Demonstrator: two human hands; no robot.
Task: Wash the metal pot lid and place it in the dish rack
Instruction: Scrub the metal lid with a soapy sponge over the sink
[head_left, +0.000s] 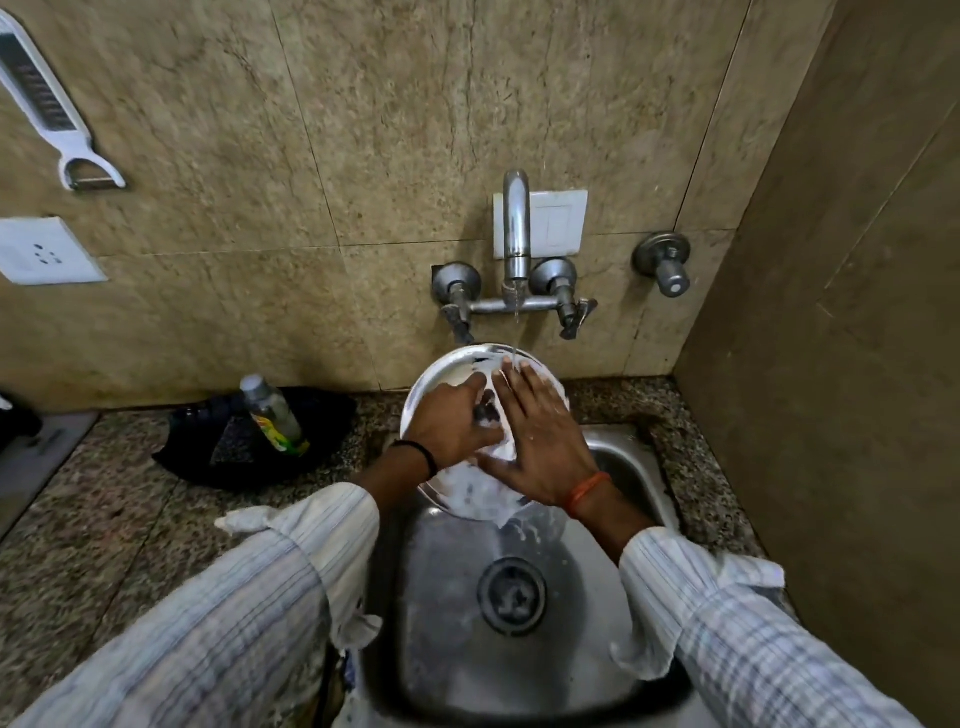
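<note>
A round metal pot lid (439, 371), covered in white soap foam, is held tilted over the steel sink (452, 597) under the running tap (516, 228). My left hand (454, 423) grips the dark knob at the lid's middle. My right hand (540, 441) lies flat on the foamy lid with its fingers spread, fingertips under the thin stream of water. Foamy water drips from the lid's lower edge into the basin. No dish rack is in view.
A dish-soap bottle (272, 413) leans in a black holder (244, 447) on the granite counter to the left. Two tap handles (457, 306) and a separate valve (667, 265) stick out of the tiled wall. A white peeler (57, 114) hangs top left. A side wall stands close on the right.
</note>
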